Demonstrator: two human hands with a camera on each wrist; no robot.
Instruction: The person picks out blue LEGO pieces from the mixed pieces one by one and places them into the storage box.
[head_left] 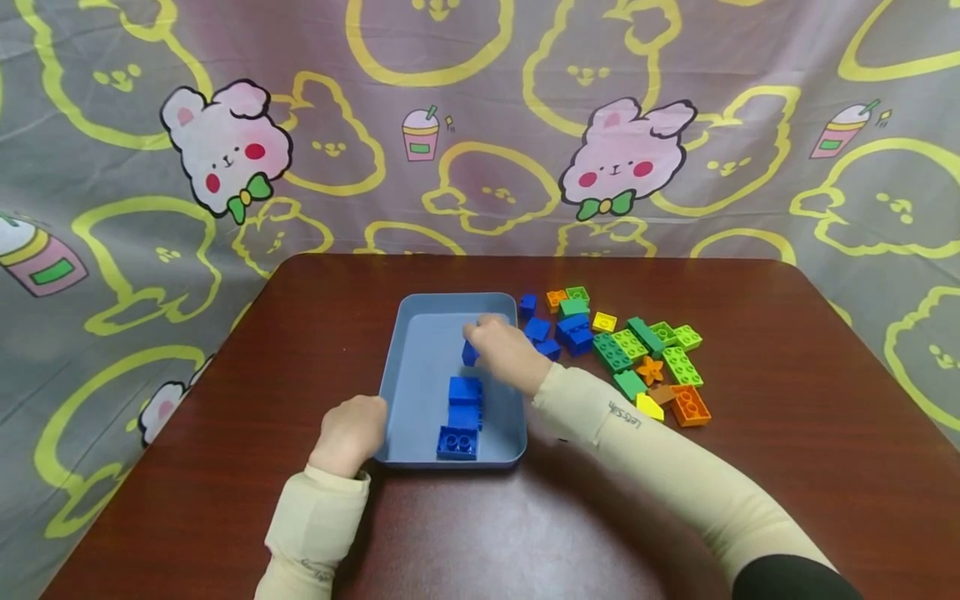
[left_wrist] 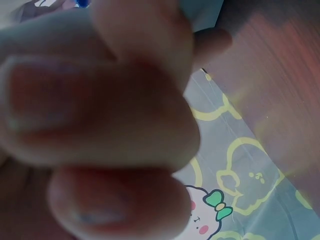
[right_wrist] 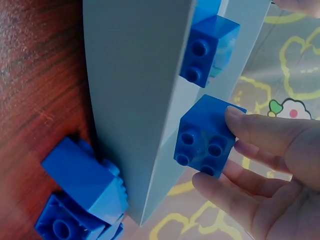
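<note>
We are looking down on a person's two hands working at a blue-grey tray (head_left: 408, 367), which is sitting on a dark reddish-brown table (head_left: 300, 333). The right hand (head_left: 510, 350) is holding a blue block (right_wrist: 207, 117) between thumb and fingers, and it is keeping the block over the far right part of the tray, just beyond a row of blue blocks (head_left: 465, 415). That row is running from the middle of the tray to its near wall, a little right of centre.

The left hand (head_left: 348, 437), its fingers curled, is lying at the near end of the tray's left wall; it appears to be gripping the rim, though the close view of it is blurred.

To the right of the tray we are seeing loose pieces lying close together — blue bricks (head_left: 574, 333) nearest the tray, then green bricks (head_left: 613, 353), with an orange flower piece (head_left: 650, 369), a yellow piece (head_left: 649, 407) and an orange brick (head_left: 690, 406) among them. Beyond the table a cartoon-printed cloth (head_left: 487, 50) is hanging.
</note>
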